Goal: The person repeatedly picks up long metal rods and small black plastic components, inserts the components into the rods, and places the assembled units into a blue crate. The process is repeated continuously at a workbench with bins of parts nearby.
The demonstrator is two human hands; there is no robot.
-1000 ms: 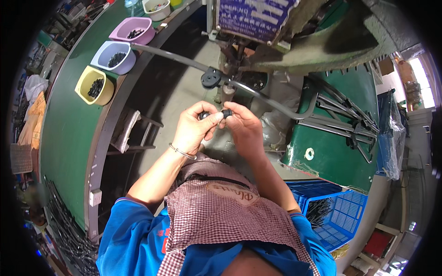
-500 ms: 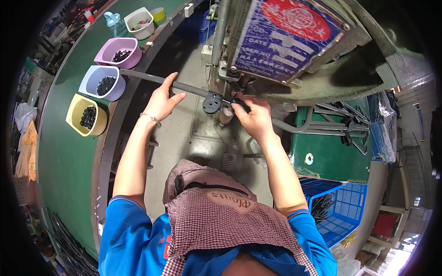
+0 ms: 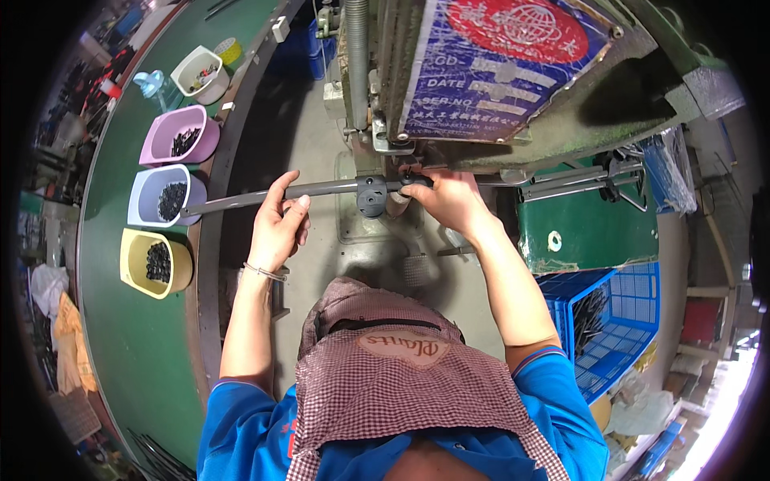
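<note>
A grey metal tube (image 3: pixel 329 187) runs crosswise before me, with a round black plastic joint (image 3: pixel 371 198) at its middle. My left hand (image 3: pixel 277 224) is loosely closed on the tube left of the joint, index finger over it and thumb alongside. Just right of the joint, my right hand (image 3: pixel 449 200) pinches a small black fitting (image 3: pixel 415 181) on the tube, under the machine's head. My fingers partly hide that fitting. The tube's left end reaches the blue-grey tub (image 3: pixel 152 210).
A green machine (image 3: pixel 561 152) with a blue and red plate (image 3: pixel 497 64) stands ahead. On the left bench (image 3: pixel 104 321) are pink (image 3: pixel 152 148), yellow (image 3: pixel 132 272) and white tubs (image 3: pixel 192 92) of small parts. At right, metal frames (image 3: pixel 577 184) lie on a green table (image 3: pixel 537 232) above a blue crate (image 3: pixel 642 313).
The tube has swung nearly level, its left end coming nearer to me. My left hand has moved down with it and its fingers have curled in. My right hand stays by the joint.
</note>
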